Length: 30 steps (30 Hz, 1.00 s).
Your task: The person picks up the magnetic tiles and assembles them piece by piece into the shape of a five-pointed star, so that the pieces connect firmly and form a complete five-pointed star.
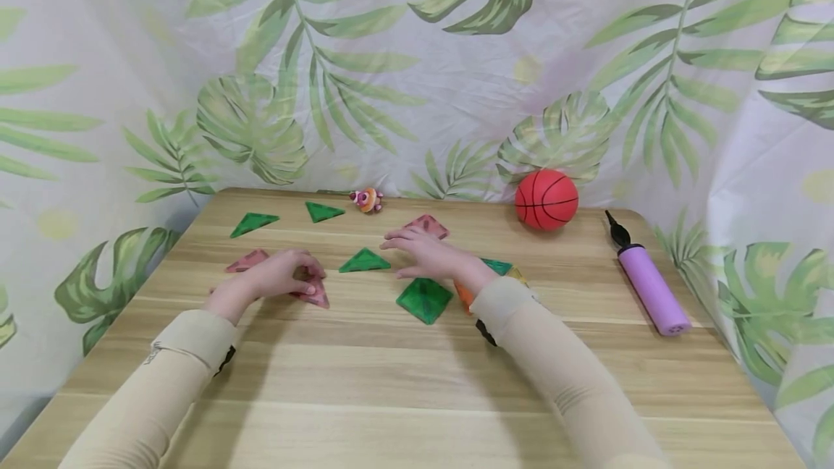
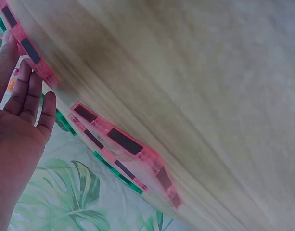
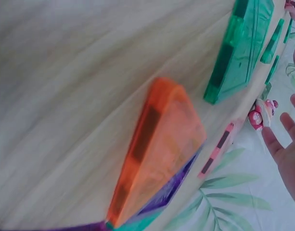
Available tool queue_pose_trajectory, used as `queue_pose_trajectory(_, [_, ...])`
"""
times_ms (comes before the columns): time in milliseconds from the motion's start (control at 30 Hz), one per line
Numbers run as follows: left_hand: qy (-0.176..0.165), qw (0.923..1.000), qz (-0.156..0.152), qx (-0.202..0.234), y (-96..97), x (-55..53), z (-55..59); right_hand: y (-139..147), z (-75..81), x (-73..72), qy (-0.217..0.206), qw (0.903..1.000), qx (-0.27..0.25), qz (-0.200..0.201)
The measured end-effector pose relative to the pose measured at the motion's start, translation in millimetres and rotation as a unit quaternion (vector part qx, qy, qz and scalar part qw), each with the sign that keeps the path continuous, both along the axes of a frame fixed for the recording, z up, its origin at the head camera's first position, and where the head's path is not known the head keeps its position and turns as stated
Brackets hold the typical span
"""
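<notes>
My left hand (image 1: 280, 275) is bent over a pink triangular magnetic tile (image 1: 316, 295), its thumb and fingertips at the tile's edges. In the left wrist view, that pink tile (image 2: 29, 48) lies at the thumb and fingers. Another pink tile (image 1: 246, 260) lies just behind this hand. With fingers spread, my right hand (image 1: 433, 255) reaches over the table and holds nothing. Beyond its fingers is a pink tile (image 1: 428, 224), partly covered. A green triangle (image 1: 365, 260) lies between the hands, and a green square tile (image 1: 424, 300) sits in front of the right hand.
Two green triangles, one farther left (image 1: 254, 224) and one nearer the middle (image 1: 323, 211), lie toward the back beside a small figurine (image 1: 368, 200). An orange tile (image 3: 159, 154) is by the right wrist. A red ball (image 1: 546, 200) and a purple hand pump (image 1: 653, 288) occupy the right side.
</notes>
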<state>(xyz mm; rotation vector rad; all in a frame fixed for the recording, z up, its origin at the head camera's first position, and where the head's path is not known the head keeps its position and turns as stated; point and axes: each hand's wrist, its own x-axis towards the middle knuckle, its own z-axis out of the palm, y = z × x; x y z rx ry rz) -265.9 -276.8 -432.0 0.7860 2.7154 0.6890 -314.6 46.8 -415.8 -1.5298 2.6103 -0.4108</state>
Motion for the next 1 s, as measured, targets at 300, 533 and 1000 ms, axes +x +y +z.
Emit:
queue_pose_trajectory(300, [-0.020,0.9997,0.011,0.002,-2.5,-1.7,-4.1,-16,-14.1,-5.4,-0.083,0.9918,0.094,0.021])
queue_pose_trajectory(533, [-0.041,0.9989,0.021,0.002,-1.3,-3.6,-1.0,-18,-19.9,-2.5,-0.067,0.9894,0.129,-0.002])
queue_pose_trajectory(1000, [-0.015,0.9960,0.087,-0.017,4.0,-21.2,0.5,-6,-16.4,8.6,-0.022,0.9921,0.122,-0.021])
